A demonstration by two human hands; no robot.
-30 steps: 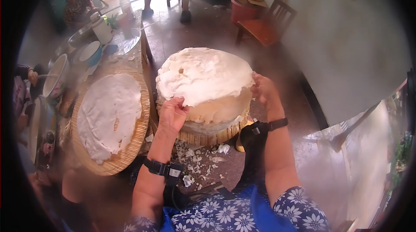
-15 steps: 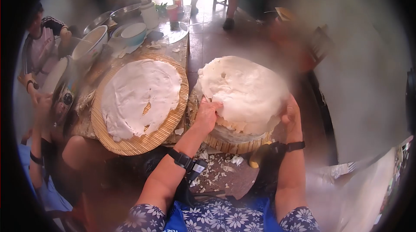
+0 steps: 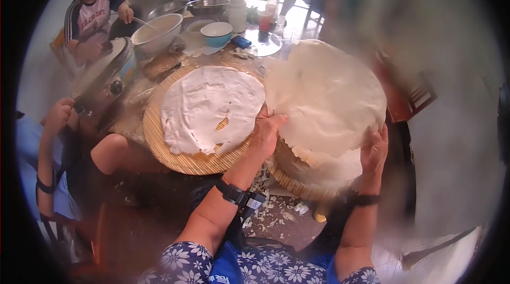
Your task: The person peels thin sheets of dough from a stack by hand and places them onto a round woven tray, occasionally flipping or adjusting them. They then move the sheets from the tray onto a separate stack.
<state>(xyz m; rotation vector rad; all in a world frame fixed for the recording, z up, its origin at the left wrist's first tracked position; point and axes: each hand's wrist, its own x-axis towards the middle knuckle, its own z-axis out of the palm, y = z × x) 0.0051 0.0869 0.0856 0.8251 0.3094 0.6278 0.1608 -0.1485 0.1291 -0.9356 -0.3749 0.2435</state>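
Note:
A large, thin, pale flatbread [image 3: 329, 98] is held up by its edges between my two hands. My left hand [image 3: 267, 132] pinches its left edge. On the right edge, the fingers of my right hand [image 3: 375, 148] are closed, the thumb in front. Below hangs a stack of similar flatbreads [image 3: 324, 171] on a round straw mat [image 3: 297, 188], partly hidden by the raised sheet. To the left, another white sheet [image 3: 207, 106], torn in places, lies on a round slatted straw board [image 3: 159, 148]; my left hand is near that board's right edge.
Bowls, including a blue one [image 3: 217, 34], a white jar [image 3: 237, 13] and a red cup [image 3: 265, 20] stand at the table's far end. A co-worker [image 3: 95, 18] sits at the far left by a round griddle [image 3: 101, 69]; another person's hand [image 3: 59, 114] is nearer. Scraps [image 3: 276, 212] litter the floor.
The top flatbread has been raised from the stack, higher and more upright, both hands gripping its edges. The view has swung left, showing more of the co-worker.

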